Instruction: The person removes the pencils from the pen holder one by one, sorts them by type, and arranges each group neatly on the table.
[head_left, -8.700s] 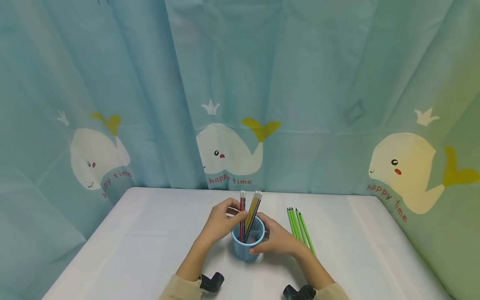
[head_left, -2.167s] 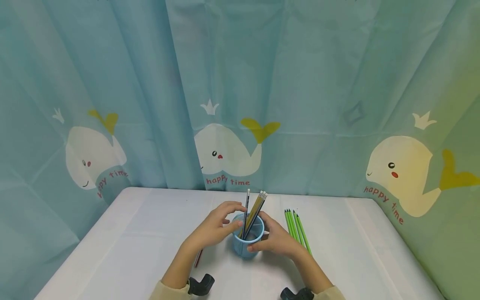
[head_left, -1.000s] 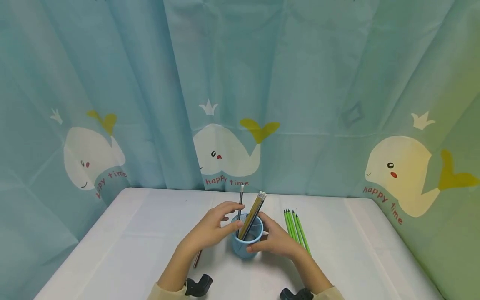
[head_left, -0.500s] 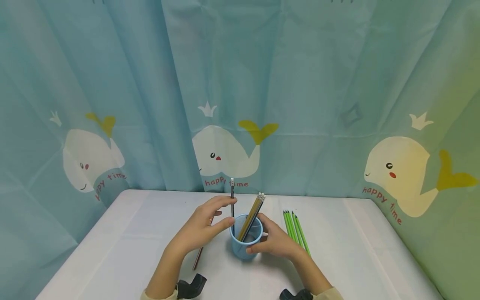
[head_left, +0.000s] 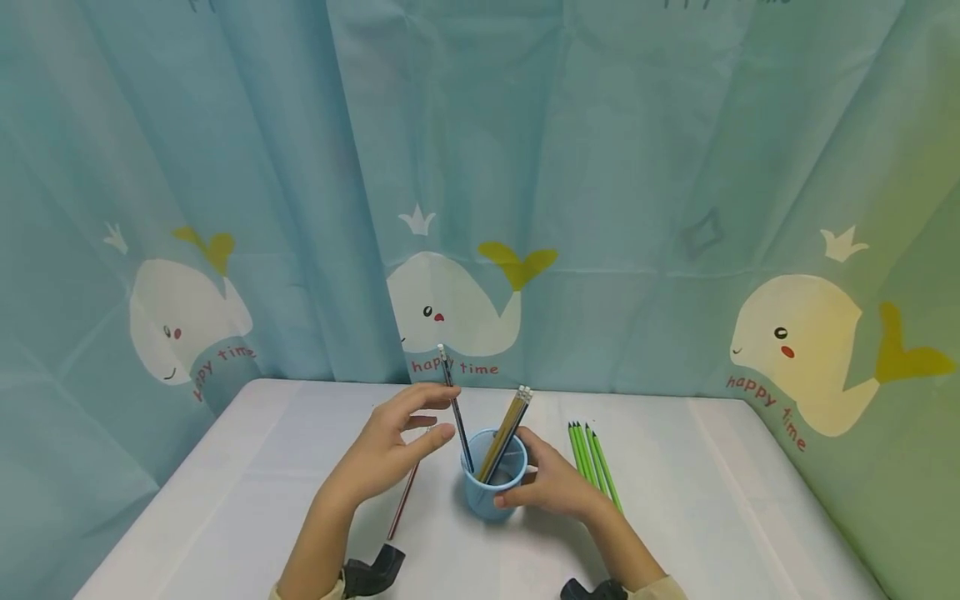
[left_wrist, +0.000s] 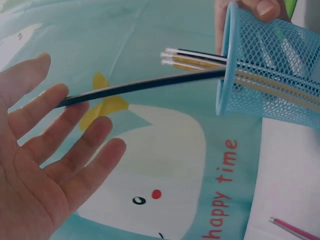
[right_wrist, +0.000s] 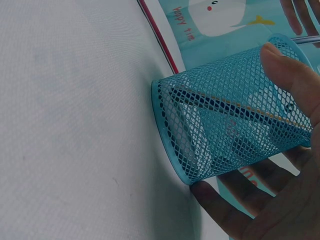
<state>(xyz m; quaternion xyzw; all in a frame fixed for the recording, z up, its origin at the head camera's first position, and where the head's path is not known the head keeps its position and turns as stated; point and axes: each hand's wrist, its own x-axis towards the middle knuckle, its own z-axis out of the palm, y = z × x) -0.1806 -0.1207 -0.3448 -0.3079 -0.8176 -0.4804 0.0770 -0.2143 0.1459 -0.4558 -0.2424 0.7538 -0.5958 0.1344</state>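
Observation:
A light blue mesh pencil cup (head_left: 482,500) stands on the table with several pencils (head_left: 501,437), yellow and dark, leaning to the right in it. My right hand (head_left: 551,477) grips the cup's right side, thumb in front. In the left wrist view, my left hand (left_wrist: 55,155) has its fingers spread and seems to hold a black pencil (left_wrist: 150,86) between index and middle fingertips, the thumb apart. That pencil (head_left: 462,433) slants up leftward, its lower end just inside the cup's rim; its white eraser end rises above the left hand (head_left: 390,437).
A red pencil (head_left: 403,502) lies on the white table (head_left: 225,500) left of the cup, partly behind the left hand. Several green pencils (head_left: 591,458) lie to the right, near the right forearm. A blue-green curtain (head_left: 637,167) with printed whales hangs behind.
The red pencil has left the cup and now lies on the table. My left hand has moved left and slightly up, tilting the black pencil leftward; my right hand has stayed on the cup.

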